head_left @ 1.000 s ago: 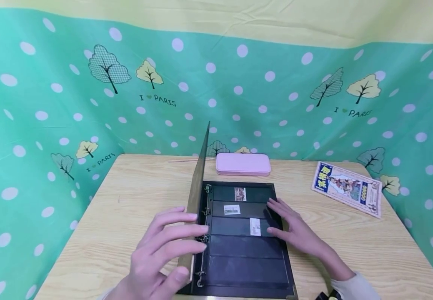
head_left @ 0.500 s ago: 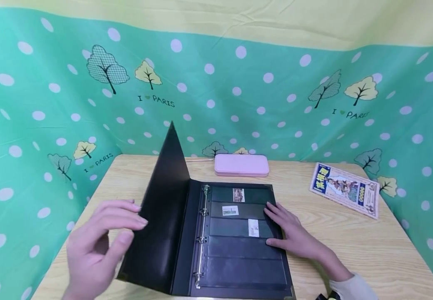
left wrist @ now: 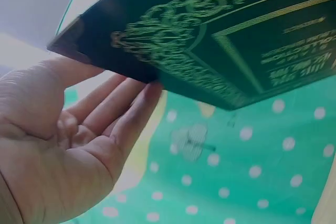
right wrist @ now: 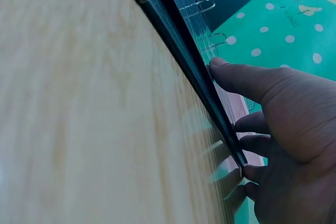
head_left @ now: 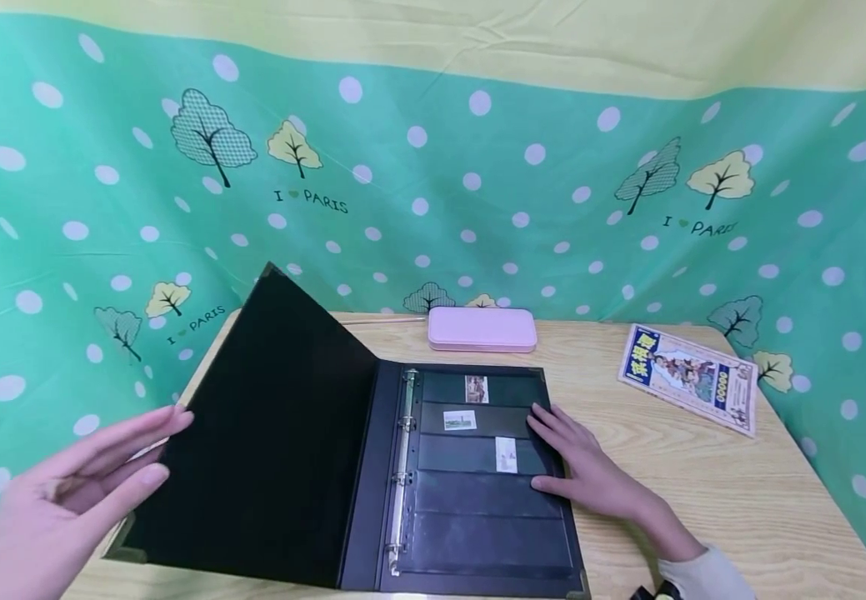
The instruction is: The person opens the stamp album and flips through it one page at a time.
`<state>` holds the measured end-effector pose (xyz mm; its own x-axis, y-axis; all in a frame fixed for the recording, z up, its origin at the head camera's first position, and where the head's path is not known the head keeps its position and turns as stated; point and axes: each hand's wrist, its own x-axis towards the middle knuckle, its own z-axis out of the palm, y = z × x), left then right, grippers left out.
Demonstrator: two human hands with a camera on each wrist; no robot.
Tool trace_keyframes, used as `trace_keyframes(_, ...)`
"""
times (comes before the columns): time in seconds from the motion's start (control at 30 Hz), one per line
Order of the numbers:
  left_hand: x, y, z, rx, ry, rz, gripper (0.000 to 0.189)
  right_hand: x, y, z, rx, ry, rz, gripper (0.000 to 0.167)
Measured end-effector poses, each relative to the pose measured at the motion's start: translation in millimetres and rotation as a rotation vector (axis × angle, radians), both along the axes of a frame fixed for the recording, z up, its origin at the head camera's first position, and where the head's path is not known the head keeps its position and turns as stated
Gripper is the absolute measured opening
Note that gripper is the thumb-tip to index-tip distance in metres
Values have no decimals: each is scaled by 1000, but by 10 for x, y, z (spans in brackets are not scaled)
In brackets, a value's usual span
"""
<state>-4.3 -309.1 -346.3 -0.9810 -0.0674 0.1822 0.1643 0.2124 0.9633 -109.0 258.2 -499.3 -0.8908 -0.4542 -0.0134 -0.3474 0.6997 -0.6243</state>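
Note:
A black ring-bound stamp album (head_left: pixel 500 542) lies on the table, its front cover (head_left: pixel 267 433) tilted up to the left. Three small stamps sit in the upper pocket rows of the page: a brown one (head_left: pixel 477 389), a green-and-white one (head_left: pixel 459 420) and a pale one (head_left: pixel 506 455). At the cover's outer edge is my left hand (head_left: pixel 65 500), fingers loosely extended. The left wrist view shows its fingertips right at the edge of the gold-patterned outer face (left wrist: pixel 210 40). My right hand (head_left: pixel 590 458) rests with outstretched fingers on the page's right edge.
Behind the album stands a pink case (head_left: pixel 482 328), with a thin stick (head_left: pixel 380 320) to its left. A printed booklet (head_left: pixel 691 379) lies at the back right of the wooden table (head_left: pixel 665 467). A green dotted curtain (head_left: pixel 523 192) encloses the table.
The cover has swung from nearly upright over to the left, showing its black inner side. My left hand has moved left with it. My right hand stays at the page's right edge.

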Motion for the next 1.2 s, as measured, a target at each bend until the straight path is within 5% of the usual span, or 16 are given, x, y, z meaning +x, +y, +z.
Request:
trace_keyframes(0.17, -8, -209, -153, -42, -35, 96, 70, 1, 5, -3, -3, 11, 1, 88)
trace_keyframes(0.37, -34, -285, -286, -444, -12, 240, 73, -9, -2, 2, 4, 6, -17, 90)
trace_keyframes(0.6, -146, -271, -440, -749, -10, 325, 77, -20, 4, -17, 16, 18, -15, 91)
trace_keyframes(0.7, -217, -223, -565, -840, -13, 275, 81, -24, 11, -24, 17, 17, -21, 92)
trace_keyframes(0.9, -380, -7, -852, -899, -88, 20, 79, -32, 4, -33, 9, 16, -26, 92)
trace_keyframes(1.2, -576, 655, -1206, -945, -38, -219, 76, -27, 16, -41, 16, 15, -31, 93)
